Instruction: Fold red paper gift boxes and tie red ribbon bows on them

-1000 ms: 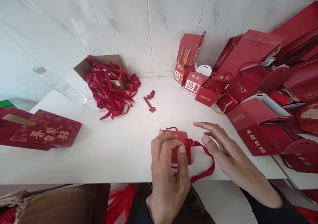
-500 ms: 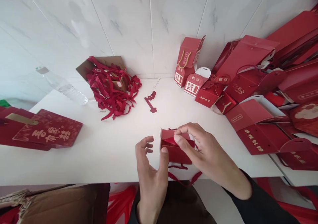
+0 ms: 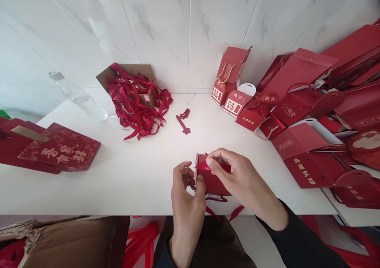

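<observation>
A small red gift box (image 3: 215, 183) stands near the front edge of the white table. My left hand (image 3: 187, 196) is at its left end, thumb on the red side and curled fingers by the pale-edged flap, gripping it. Over the box's top, my right hand (image 3: 234, 173) pinches a red ribbon (image 3: 203, 165) between thumb and forefinger. The ribbon's short end points left toward the flap. Below the box, a dark red cord handle (image 3: 216, 199) shows, and ribbon tails (image 3: 236, 212) hang over the table edge. My right hand hides the box's right part.
Behind to the left, a cardboard box (image 3: 142, 72) spills tangled red ribbons (image 3: 138, 117). A red key-shaped tag (image 3: 183, 124) lies mid-table. Many red gift boxes (image 3: 299, 141) crowd the right side. A clear bottle (image 3: 89, 105) and red bags (image 3: 62, 149) are at left.
My left hand has moved right and closed in on the box's left end. My right hand has drawn the pinched ribbon slightly up and left. The view has shifted a little.
</observation>
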A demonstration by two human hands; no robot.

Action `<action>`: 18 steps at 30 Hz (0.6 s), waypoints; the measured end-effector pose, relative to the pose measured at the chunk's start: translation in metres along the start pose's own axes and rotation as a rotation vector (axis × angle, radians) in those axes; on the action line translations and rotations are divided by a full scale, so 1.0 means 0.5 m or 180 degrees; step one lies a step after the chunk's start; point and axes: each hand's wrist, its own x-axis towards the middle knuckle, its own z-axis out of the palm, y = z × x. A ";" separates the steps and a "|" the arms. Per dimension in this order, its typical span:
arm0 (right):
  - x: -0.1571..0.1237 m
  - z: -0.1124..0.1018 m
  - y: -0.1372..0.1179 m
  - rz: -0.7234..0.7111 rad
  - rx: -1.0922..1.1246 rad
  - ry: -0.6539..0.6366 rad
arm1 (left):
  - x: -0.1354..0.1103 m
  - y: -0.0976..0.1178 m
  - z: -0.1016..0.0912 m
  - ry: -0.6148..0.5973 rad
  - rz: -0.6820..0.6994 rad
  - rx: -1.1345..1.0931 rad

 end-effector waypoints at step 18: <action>-0.022 0.012 0.030 -0.0636 -0.0630 0.0291 | 0.026 0.023 -0.016 -0.0315 -0.0453 -0.0863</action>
